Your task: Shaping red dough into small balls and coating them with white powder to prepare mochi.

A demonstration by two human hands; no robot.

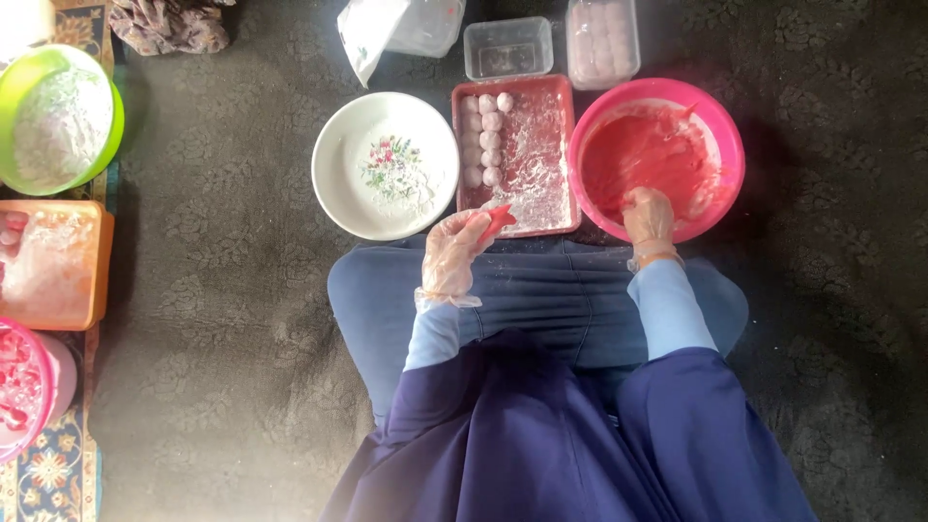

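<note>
My left hand [454,253], in a clear plastic glove, holds a small piece of red dough [496,220] at the near edge of a red rectangular tray [561,155]. The tray is dusted with white flour and carries several pale pink balls [486,138] in two short rows at its left side. My right hand [649,217], also gloved, reaches into a pink bowl [723,126] and presses into the red dough [638,155] inside it. A white plate [338,164] with a flower pattern lies left of the tray.
Two clear plastic boxes [507,46] and a plastic bag [387,27] sit behind the tray. At the left stand a green bowl of flour [58,121], an orange tray [53,263] and a pink bowl [24,387]. A dark patterned mat [222,290] covers the floor.
</note>
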